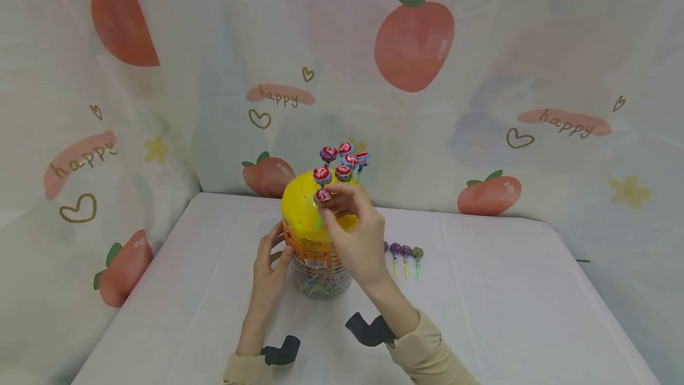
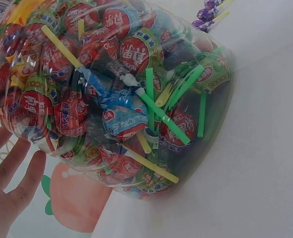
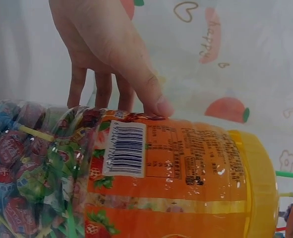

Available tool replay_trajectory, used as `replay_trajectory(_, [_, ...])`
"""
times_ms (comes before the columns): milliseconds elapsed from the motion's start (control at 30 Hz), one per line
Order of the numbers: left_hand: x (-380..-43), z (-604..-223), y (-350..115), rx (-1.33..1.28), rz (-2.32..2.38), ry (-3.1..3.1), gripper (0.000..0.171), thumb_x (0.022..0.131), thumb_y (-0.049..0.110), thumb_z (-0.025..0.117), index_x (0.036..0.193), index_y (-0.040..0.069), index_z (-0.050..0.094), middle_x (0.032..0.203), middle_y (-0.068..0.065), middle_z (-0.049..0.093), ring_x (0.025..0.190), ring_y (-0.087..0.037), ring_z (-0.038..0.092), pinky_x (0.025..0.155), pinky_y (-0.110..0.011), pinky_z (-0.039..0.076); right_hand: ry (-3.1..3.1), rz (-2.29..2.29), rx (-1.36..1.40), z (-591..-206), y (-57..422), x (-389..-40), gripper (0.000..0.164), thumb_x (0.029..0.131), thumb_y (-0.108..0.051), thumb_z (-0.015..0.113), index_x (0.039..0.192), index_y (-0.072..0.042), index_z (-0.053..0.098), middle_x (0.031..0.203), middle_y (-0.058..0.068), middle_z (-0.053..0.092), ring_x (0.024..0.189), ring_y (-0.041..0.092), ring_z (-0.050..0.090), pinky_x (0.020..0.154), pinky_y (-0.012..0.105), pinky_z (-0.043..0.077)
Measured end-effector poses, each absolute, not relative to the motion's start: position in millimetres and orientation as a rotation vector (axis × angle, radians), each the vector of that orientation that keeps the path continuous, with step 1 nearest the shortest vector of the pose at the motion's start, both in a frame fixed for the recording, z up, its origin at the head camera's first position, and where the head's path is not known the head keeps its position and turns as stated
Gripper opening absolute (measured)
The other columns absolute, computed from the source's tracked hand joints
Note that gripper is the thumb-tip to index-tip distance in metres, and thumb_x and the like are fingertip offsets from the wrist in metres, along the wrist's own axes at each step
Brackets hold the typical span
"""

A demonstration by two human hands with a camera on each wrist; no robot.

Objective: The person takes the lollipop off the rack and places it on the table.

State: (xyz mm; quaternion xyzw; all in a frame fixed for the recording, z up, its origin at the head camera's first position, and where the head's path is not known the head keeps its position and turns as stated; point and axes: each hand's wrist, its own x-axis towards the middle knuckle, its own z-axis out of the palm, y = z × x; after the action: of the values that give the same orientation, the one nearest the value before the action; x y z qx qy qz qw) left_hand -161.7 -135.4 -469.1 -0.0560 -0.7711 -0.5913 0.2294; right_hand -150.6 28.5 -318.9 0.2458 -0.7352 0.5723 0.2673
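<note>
A large clear plastic jar point(image 1: 323, 281) with a yellow lid point(image 1: 300, 202) and an orange label point(image 3: 168, 163) stands upright on the table. Wrapped lollipops fill it, seen through the wall in the left wrist view. My left hand point(image 1: 269, 269) holds the jar's left side, thumb in front and fingers farther round. Over the lid, my right hand point(image 1: 360, 236) pinches a lollipop point(image 1: 323, 196) by its red-and-dark wrapped head; its green stick points down to the lid, and whether the tip is in a hole is unclear. Several more lollipops point(image 1: 322, 176) stand upright in the lid behind it.
To the right of the jar, a row of lollipops point(image 1: 406, 251) with purple and green wrappers lies on the white-covered table point(image 1: 481, 314), partly hidden by the right hand. A fruit-printed curtain point(image 1: 342, 34) closes off the back and left. Each wrist wears a black mount point(image 1: 369, 330).
</note>
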Motion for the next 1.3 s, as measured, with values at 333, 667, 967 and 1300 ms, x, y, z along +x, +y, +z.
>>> replay_trajectory(333, [-162, -469, -135, -0.14, -1.664, -2.12, 0.056, 0.094, 0.01, 0.059, 0.145, 0.026, 0.041, 0.137, -0.001, 0.05, 0.125, -0.013, 0.047, 0.099, -0.045, 0.045, -1.887, 1.551, 0.708, -316, 40, -149, 0.032, 0.084, 0.003, 0.068, 0.114, -0.001, 0.058, 0.094, 0.013, 0.069, 0.082, 0.013, 0.063, 0.077, 0.02, 0.052])
replay_trajectory(667, [-157, -460, -134, -0.125, -1.648, -2.149, 0.055, 0.094, 0.007, 0.057, 0.146, 0.018, 0.04, 0.137, -0.006, 0.05, 0.126, -0.018, 0.048, 0.097, -0.028, 0.044, -1.871, 1.601, 0.662, -331, 60, -148, 0.03, 0.084, 0.004, 0.067, 0.113, 0.0, 0.06, 0.094, 0.015, 0.068, 0.082, 0.009, 0.063, 0.075, 0.018, 0.051])
replay_trajectory(967, [-161, -468, -135, -0.147, -1.669, -2.121, 0.056, 0.094, 0.009, 0.058, 0.145, 0.026, 0.041, 0.137, -0.001, 0.05, 0.126, -0.013, 0.047, 0.097, -0.029, 0.044, -1.927, 1.634, 0.498, -362, 86, -152, 0.03, 0.084, 0.0, 0.07, 0.112, -0.003, 0.062, 0.096, 0.014, 0.067, 0.083, 0.005, 0.063, 0.076, 0.015, 0.052])
replay_trajectory(1300, [-161, -468, -134, -0.128, -1.658, -2.131, 0.055, 0.095, 0.013, 0.058, 0.146, 0.026, 0.04, 0.138, -0.002, 0.049, 0.125, -0.014, 0.046, 0.1, -0.048, 0.044, -2.017, 1.656, 0.274, -395, 116, -161, 0.03, 0.082, 0.003, 0.071, 0.111, -0.002, 0.063, 0.093, 0.015, 0.07, 0.078, 0.003, 0.063, 0.072, 0.014, 0.051])
